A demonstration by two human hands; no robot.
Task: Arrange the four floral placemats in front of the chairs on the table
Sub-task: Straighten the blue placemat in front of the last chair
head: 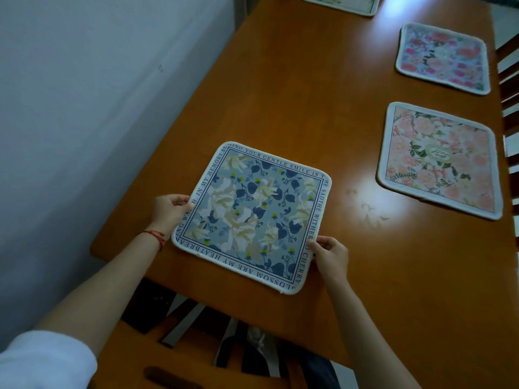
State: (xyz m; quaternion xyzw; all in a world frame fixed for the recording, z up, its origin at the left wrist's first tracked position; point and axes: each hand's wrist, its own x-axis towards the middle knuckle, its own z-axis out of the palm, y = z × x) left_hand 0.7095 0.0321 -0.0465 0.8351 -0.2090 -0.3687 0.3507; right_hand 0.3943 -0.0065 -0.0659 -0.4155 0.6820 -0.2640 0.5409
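On the wooden table (pixel 280 94), near its chair-side edge, the blue floral placemat (pixel 250 217) lies flat; left hand (pixel 168 210) and right hand (pixel 331 255) pinch its opposite edges. Farther along sit the peach placemat (pixel 441 161), pink placemat (pixel 443 58) and a pale placemat (pixel 342 2).

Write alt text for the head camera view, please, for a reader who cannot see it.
Two hands, left hand and right hand, hold a blue floral placemat by its side edges on a wooden table. Two pink floral placemats lie along the right edge, and a fourth placemat is partly visible at the top.
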